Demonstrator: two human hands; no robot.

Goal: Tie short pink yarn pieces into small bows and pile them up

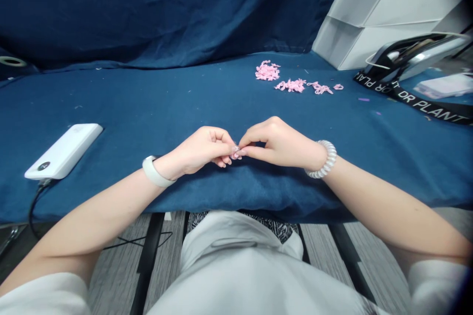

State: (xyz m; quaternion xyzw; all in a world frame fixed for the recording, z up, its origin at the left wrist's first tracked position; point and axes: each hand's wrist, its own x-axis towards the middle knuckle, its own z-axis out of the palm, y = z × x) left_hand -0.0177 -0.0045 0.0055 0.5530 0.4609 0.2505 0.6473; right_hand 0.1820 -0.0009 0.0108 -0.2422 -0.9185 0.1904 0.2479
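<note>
Near the front edge of the blue cloth-covered table [155,113], my two hands meet fingertip to fingertip. My left hand [207,147] is closed in a pinch, its thumb pressed to the fingers. From the other side, my right hand [275,142] also pinches, thumb against forefinger. Whatever lies between the fingertips is too small and too covered to name. Beyond my right hand lie a pile of small pink looped strips [267,70], a second pink pile [291,85], a smaller pink cluster [320,88] and one single pink loop [338,87].
A white power bank [64,152] with a black cable [36,202] lies at the left. Grey-white boxes [388,10] stand at the back right, beside a bag with a black lettered strap [421,101]. Small purple scraps [364,99] lie near the strap. A blue curtain [148,10] hangs behind.
</note>
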